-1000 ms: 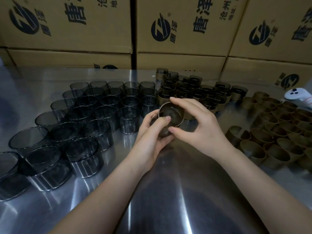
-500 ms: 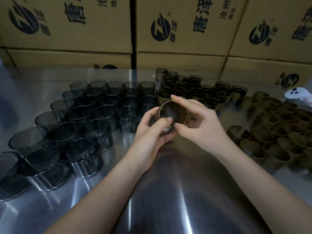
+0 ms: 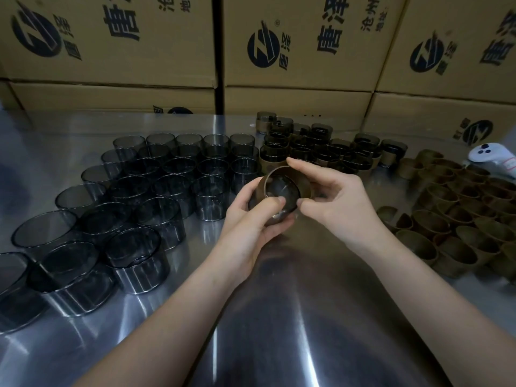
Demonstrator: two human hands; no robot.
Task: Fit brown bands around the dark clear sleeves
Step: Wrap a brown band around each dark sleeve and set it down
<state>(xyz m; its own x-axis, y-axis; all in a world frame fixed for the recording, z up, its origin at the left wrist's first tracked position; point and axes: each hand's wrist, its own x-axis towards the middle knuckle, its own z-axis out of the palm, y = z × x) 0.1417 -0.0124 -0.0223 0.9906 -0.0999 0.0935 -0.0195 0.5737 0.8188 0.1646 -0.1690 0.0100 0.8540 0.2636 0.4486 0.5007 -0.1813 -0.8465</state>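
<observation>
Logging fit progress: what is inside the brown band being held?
A dark clear sleeve sits inside the brown band, seen through its open rim. The left hand covers the sleeve's lower part; the right hand pinches the band. Seating depth is hidden.

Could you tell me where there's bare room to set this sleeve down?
The table is bare down the middle, between the clear sleeves left and loose brown bands right, and far left before the boxes. Finished sleeves crowd the back.
</observation>
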